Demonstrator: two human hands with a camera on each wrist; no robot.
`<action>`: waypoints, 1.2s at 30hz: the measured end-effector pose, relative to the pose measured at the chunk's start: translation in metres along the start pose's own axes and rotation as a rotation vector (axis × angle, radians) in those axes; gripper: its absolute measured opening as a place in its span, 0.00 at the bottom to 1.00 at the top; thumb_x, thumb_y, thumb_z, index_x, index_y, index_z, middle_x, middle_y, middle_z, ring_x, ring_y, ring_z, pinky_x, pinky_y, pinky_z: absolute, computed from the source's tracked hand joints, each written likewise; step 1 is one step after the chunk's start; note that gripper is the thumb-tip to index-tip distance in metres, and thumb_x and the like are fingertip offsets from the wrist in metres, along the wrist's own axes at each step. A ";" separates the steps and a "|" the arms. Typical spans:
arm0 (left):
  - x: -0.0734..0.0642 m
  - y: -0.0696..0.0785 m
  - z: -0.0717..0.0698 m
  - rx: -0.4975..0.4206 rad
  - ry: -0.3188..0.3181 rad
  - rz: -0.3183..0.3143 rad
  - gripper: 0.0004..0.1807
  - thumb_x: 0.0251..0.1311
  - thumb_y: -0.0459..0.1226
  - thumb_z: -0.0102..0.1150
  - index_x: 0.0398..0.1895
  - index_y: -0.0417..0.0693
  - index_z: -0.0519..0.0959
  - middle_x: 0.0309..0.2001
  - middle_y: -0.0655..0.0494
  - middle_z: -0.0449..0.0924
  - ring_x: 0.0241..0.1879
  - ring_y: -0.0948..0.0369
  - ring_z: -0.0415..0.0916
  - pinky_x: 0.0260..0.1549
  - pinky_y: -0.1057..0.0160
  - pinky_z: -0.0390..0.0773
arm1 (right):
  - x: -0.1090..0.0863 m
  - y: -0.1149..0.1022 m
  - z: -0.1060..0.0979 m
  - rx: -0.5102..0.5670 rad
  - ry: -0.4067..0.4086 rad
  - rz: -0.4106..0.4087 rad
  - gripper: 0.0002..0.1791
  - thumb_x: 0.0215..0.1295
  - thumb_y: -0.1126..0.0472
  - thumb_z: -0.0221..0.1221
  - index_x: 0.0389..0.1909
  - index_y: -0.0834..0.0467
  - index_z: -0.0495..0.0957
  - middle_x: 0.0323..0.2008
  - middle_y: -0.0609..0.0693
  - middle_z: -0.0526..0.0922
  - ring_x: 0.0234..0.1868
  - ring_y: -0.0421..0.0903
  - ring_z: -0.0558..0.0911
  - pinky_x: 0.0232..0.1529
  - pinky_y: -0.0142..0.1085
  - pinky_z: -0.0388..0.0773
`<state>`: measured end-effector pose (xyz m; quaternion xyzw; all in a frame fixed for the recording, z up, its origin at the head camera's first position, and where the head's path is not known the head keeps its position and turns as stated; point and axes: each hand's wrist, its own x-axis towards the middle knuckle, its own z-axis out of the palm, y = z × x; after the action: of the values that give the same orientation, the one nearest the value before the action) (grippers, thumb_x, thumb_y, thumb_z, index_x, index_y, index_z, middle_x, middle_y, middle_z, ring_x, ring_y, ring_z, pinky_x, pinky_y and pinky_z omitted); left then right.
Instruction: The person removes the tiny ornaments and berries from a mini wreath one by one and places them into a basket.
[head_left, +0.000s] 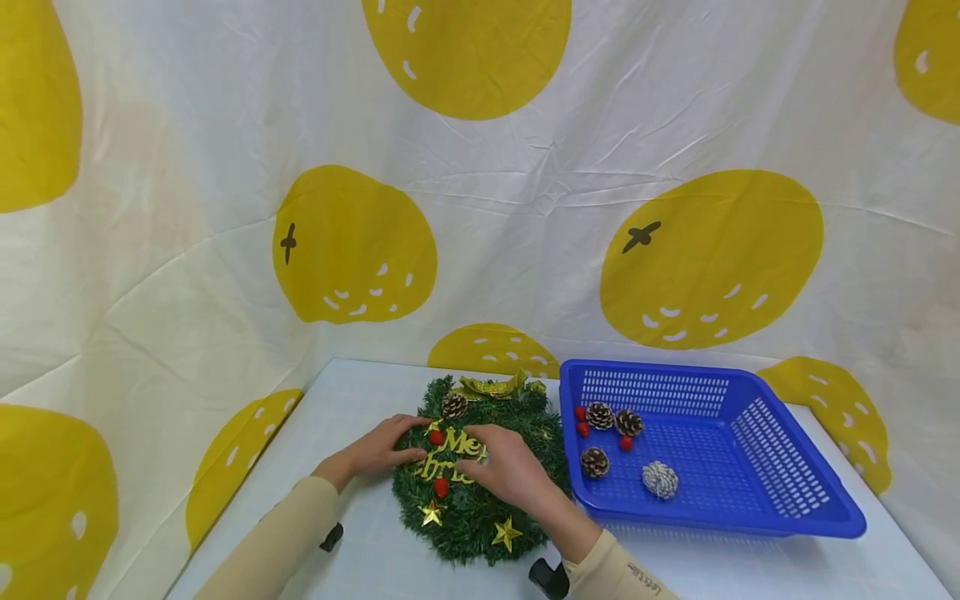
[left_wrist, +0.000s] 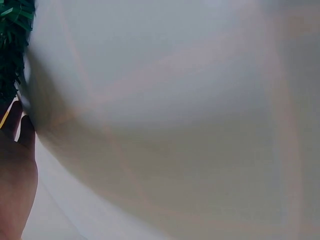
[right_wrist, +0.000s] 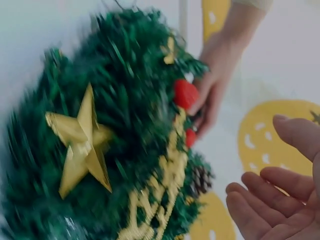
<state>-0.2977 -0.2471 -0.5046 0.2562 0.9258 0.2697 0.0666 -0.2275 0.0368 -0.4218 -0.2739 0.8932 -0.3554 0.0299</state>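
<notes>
A fluffy green wreath (head_left: 467, 528) lies near the tabletop's (head_left: 360, 542) back edge. It has gold words (head_left: 454, 442), one gold bow (head_left: 491, 387), two big gold stars (head_left: 506, 533), two red balls (head_left: 441, 487) and one pine cone (head_left: 453, 406). The left hand (head_left: 381, 450) and right hand (head_left: 513, 467) have fingers spread from thumbs.

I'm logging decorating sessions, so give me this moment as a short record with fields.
Surface: white table
Main item: round green artificial wreath, lying on the table
Lettering: shiny gold cut-out lettering, on the wreath
Stars: two larger gold five-pointed stars, near side
Far edge: glittery gold bow
Left hand: at the wreath's left side, beside the lettering; grip unclear
Right hand: over the lettering's right part; nothing visibly held
Container: rectangular blue plastic basket, right of the wreath
Contents: three brown pine cones, one white pine cone, small red berries
</notes>
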 end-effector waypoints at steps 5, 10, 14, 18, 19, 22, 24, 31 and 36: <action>0.001 0.001 0.000 0.008 0.001 0.012 0.34 0.67 0.54 0.56 0.71 0.50 0.65 0.66 0.42 0.65 0.66 0.42 0.62 0.60 0.37 0.63 | 0.001 -0.003 0.014 0.002 0.005 -0.014 0.30 0.64 0.49 0.64 0.63 0.60 0.74 0.59 0.56 0.78 0.59 0.55 0.77 0.53 0.51 0.76; 0.001 0.001 0.001 0.016 0.004 0.022 0.34 0.67 0.55 0.55 0.71 0.50 0.65 0.66 0.42 0.65 0.66 0.42 0.62 0.60 0.37 0.63 | 0.002 -0.004 0.027 0.000 -0.012 -0.020 0.29 0.64 0.49 0.65 0.61 0.61 0.76 0.57 0.55 0.79 0.57 0.54 0.78 0.53 0.49 0.77; 0.001 0.001 0.001 0.011 0.009 0.017 0.34 0.67 0.56 0.55 0.71 0.51 0.65 0.66 0.43 0.65 0.66 0.43 0.62 0.60 0.37 0.63 | 0.002 -0.004 0.035 -0.013 -0.032 -0.017 0.29 0.64 0.49 0.64 0.61 0.62 0.76 0.56 0.55 0.80 0.56 0.53 0.79 0.52 0.46 0.77; 0.001 0.000 0.001 0.013 0.009 0.002 0.35 0.66 0.56 0.55 0.71 0.51 0.65 0.67 0.43 0.64 0.66 0.43 0.61 0.60 0.37 0.63 | 0.003 -0.004 0.041 -0.044 -0.032 -0.026 0.28 0.63 0.51 0.65 0.59 0.62 0.77 0.54 0.56 0.81 0.53 0.52 0.81 0.51 0.45 0.78; 0.001 0.000 0.001 0.014 0.007 -0.002 0.35 0.66 0.56 0.55 0.71 0.52 0.65 0.67 0.43 0.64 0.67 0.43 0.61 0.61 0.37 0.63 | 0.003 -0.004 0.042 -0.050 -0.033 -0.027 0.28 0.63 0.51 0.66 0.59 0.62 0.78 0.54 0.55 0.82 0.53 0.52 0.81 0.51 0.45 0.78; 0.000 0.001 0.001 0.017 0.006 -0.003 0.34 0.67 0.55 0.56 0.71 0.51 0.65 0.67 0.43 0.64 0.67 0.42 0.61 0.61 0.36 0.62 | 0.004 -0.003 0.046 -0.073 -0.033 -0.025 0.28 0.61 0.51 0.67 0.58 0.61 0.78 0.53 0.54 0.82 0.52 0.51 0.81 0.50 0.45 0.78; 0.000 0.002 0.001 0.015 0.008 0.000 0.34 0.67 0.54 0.56 0.71 0.51 0.65 0.67 0.43 0.64 0.67 0.42 0.61 0.61 0.37 0.62 | 0.005 -0.002 0.049 -0.083 -0.039 -0.018 0.28 0.61 0.50 0.67 0.58 0.61 0.79 0.53 0.54 0.82 0.52 0.50 0.81 0.49 0.44 0.78; -0.001 0.005 0.000 0.002 0.014 0.021 0.34 0.67 0.53 0.57 0.71 0.49 0.65 0.67 0.42 0.64 0.66 0.41 0.61 0.60 0.36 0.63 | 0.006 0.003 0.054 -0.096 -0.030 -0.024 0.26 0.61 0.52 0.68 0.57 0.60 0.79 0.52 0.53 0.83 0.50 0.49 0.82 0.46 0.41 0.79; -0.001 0.002 0.001 0.005 0.019 0.026 0.34 0.67 0.54 0.57 0.71 0.50 0.65 0.66 0.42 0.65 0.66 0.42 0.62 0.59 0.36 0.63 | 0.004 0.003 0.056 -0.075 -0.021 -0.034 0.24 0.61 0.53 0.67 0.56 0.60 0.80 0.51 0.53 0.83 0.48 0.48 0.82 0.44 0.38 0.79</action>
<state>-0.2956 -0.2456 -0.5047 0.2660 0.9237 0.2705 0.0536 -0.2185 0.0016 -0.4650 -0.2935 0.9008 -0.3190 0.0228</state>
